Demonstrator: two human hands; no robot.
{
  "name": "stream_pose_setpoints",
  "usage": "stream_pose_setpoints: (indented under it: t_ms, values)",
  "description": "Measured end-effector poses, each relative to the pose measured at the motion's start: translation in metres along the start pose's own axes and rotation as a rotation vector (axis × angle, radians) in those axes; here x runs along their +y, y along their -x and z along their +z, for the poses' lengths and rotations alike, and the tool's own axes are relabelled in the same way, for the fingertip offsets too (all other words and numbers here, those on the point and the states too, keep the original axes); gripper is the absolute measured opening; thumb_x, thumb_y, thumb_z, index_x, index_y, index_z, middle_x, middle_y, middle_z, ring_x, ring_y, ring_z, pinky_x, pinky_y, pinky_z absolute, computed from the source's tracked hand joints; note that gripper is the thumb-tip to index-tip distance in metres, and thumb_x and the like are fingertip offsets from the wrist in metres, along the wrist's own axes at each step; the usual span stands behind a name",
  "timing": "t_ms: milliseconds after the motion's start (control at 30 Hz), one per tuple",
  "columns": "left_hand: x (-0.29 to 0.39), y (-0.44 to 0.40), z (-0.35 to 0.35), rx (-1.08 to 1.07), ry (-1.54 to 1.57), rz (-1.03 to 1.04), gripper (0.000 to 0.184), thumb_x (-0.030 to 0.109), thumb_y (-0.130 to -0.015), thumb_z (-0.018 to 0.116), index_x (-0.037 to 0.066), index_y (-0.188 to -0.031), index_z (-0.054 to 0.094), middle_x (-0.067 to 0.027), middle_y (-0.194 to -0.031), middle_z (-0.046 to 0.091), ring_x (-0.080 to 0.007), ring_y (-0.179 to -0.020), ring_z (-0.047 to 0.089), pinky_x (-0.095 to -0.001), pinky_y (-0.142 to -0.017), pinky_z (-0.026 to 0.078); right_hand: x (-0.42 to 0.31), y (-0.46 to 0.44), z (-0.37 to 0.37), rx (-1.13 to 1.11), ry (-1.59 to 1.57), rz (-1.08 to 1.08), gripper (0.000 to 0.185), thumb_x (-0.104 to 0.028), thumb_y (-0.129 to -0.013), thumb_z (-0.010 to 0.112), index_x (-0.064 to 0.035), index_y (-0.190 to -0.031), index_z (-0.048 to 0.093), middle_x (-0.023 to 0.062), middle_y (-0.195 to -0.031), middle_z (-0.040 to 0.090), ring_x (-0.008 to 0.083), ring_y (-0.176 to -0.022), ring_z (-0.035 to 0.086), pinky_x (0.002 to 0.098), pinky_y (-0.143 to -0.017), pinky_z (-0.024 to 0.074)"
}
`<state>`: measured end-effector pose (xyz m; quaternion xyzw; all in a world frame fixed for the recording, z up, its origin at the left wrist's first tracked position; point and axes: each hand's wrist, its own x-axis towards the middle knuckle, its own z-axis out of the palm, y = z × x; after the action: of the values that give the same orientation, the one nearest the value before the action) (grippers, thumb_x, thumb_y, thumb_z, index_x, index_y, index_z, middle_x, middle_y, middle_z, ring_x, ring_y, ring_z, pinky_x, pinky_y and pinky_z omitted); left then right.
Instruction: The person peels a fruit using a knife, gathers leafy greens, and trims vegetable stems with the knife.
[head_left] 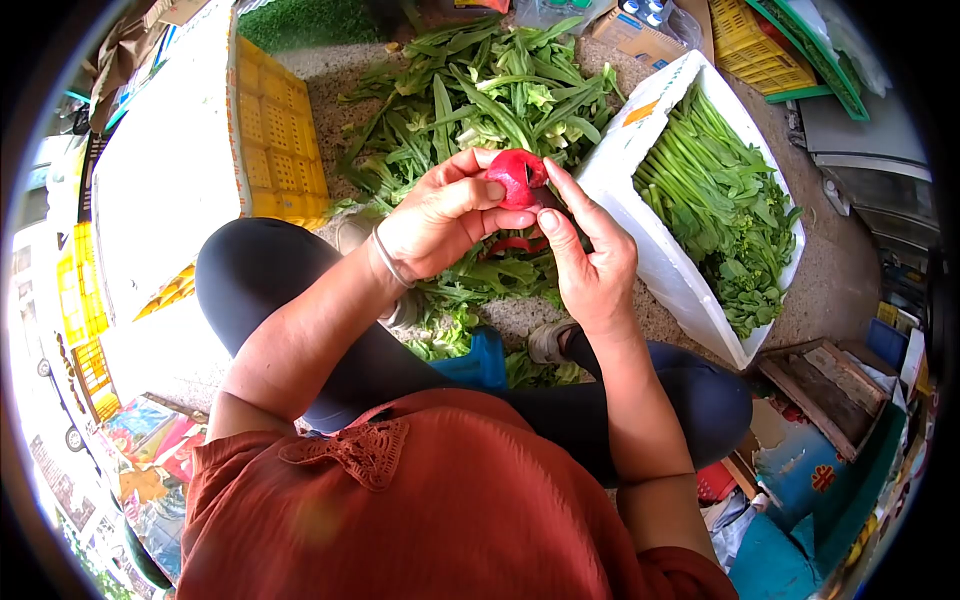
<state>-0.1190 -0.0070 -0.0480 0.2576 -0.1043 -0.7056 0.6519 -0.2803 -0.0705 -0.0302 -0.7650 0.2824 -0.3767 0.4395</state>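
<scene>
Between my two hands is a small glossy red roundish thing (pixel 515 175) with a dark gap on its right side; its exact kind is not clear. The thumb and fingers of my left hand (pixel 432 222) pinch it from the left. My right hand (pixel 600 262) has its index fingertip and thumb at its right edge, touching or nearly so. Below the hands, a red strip (pixel 516 243) shows among the leaves. A heap of loose long green leaves (pixel 470 100) lies on the ground just beyond.
To the right stands a white foam box (pixel 625 165) with leafy green stems (pixel 700 180). Yellow crates (pixel 275 120) with a white top are at left. A blue plastic thing (pixel 485 358) sits between my legs. A wooden tray (pixel 825 390) lies at lower right, a cardboard box (pixel 635 38) beyond.
</scene>
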Motion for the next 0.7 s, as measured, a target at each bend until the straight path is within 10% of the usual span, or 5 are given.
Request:
stream_pose_setpoints:
  t_ms: [367, 700]
  values:
    - [0.008, 0.007, 0.009, -0.123, -0.069, -0.077, 0.050, 0.013, -0.078, 0.060, -0.002, -0.121, 0.040, -0.0170, -0.115, 0.052, -0.0293, -0.095, 0.060, -0.0347, -0.085, 0.051, -0.002, -0.002, -0.008, 0.115, -0.477, 0.452, 0.036, -0.017, -0.091, 0.052, -0.0097, -0.126, 0.048, -0.0071, -0.073, 0.049, 0.0027, -0.060, 0.033, 0.0159, -0.054, 0.0303]
    - [0.013, 0.008, 0.013, -0.143, 0.079, -0.059, 0.054, 0.025, -0.083, 0.058, 0.000, -0.125, 0.035, -0.0181, -0.110, 0.054, -0.0287, -0.092, 0.061, -0.0370, -0.081, 0.052, 0.019, 0.004, -0.009, 0.096, -0.488, 0.579, 0.050, -0.022, -0.090, 0.053, -0.0002, -0.132, 0.036, -0.0065, -0.071, 0.045, 0.0028, -0.060, 0.038, 0.0172, -0.052, 0.0328]
